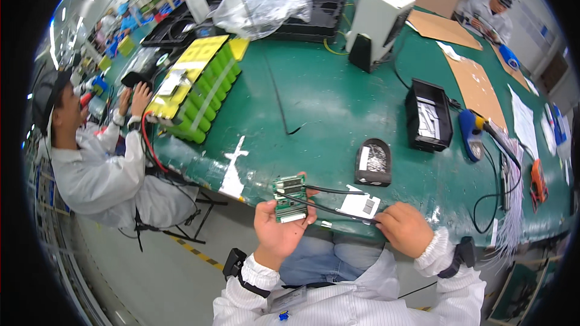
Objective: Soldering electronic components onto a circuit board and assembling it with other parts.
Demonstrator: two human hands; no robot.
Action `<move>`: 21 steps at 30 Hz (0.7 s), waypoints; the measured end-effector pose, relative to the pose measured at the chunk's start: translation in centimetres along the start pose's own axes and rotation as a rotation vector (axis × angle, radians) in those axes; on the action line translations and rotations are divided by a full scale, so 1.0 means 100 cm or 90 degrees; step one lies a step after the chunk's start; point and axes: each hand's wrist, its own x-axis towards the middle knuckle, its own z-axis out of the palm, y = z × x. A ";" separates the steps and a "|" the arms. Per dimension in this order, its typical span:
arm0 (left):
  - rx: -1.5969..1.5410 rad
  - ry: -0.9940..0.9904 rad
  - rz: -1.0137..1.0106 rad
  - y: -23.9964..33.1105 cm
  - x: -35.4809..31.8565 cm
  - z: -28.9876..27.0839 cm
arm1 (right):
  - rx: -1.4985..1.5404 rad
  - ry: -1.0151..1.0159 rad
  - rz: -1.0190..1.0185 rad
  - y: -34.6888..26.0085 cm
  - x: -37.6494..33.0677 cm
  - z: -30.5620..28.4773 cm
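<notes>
Two bare hands at the near edge of the green counter (332, 108), well apart from each other. In the left hand (279, 232), curled, pinched between thumb and fingers: a green circuit board (290, 200), tilted, right at the counter's edge. Across from board to right hand (406, 229): a lower black lead (329, 209), pinched near its far end between closed fingertips. Just above it, stretching toward the right hand but short of it: an upper black lead (335, 191), end free. Beneath both leads, between the hands and nearer the right: a flat white piece (365, 203) with a grey square. On each wrist, a black band.

Beyond the right hand, a little to its left: a small dark tray (382, 178) of small shiny pieces. Farther ahead of the right hand: a black box (436, 141) with white strips inside. To its right: a blue soldering-iron stand (470, 133), then a bundle of pale wires (511, 205) and an orange tool (538, 184). Ahead of the left hand and leftward: torn white tape (234, 170) stuck to the counter; farther off, a yellow-topped pack of green cells (208, 90), beside a seated co-worker (99, 172) in white.
</notes>
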 end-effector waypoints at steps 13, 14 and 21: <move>-0.295 0.073 -0.141 -0.033 -0.016 0.006 | 0.048 0.339 -0.024 -0.040 0.116 -0.050; -0.265 0.063 -0.119 -0.035 -0.016 0.004 | 0.047 0.252 0.008 -0.035 0.099 -0.043; -0.223 0.099 -0.128 -0.032 -0.016 0.004 | -0.046 0.051 0.195 -0.029 0.034 -0.003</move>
